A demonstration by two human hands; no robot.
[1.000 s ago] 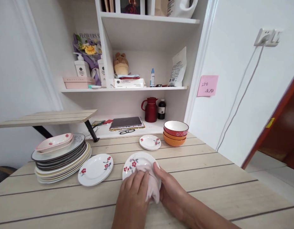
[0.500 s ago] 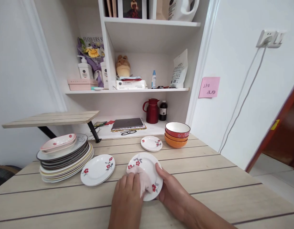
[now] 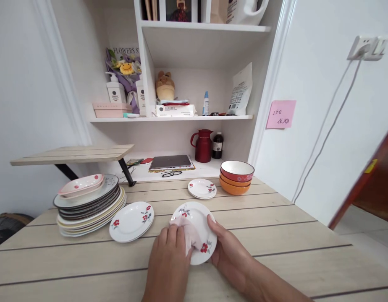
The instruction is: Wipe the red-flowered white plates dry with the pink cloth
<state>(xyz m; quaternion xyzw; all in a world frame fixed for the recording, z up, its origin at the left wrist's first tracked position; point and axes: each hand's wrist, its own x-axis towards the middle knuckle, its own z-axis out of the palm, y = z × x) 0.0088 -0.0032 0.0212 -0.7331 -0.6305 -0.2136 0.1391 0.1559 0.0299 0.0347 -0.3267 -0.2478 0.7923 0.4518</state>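
Note:
A white plate with red flowers is tilted up above the table near the front centre. My right hand grips its right edge, thumb on the face and fingers behind. A pale pink cloth is bunched under the fingers of my left hand, pressed against the plate's left side. My left fingertips are partly hidden in the cloth. Left of them, flowered plates lie stacked on the table, and smaller flowered plates lie behind the held one.
At the left stands a tall plate pile under a raised wooden shelf. Stacked bowls stand at the back right of the table. Behind are glasses, a laptop and a red jug.
The whole view has shifted slightly. The flowers on the held plate sit at a slightly different angle. Both hands keep their holds on the cloth and plate.

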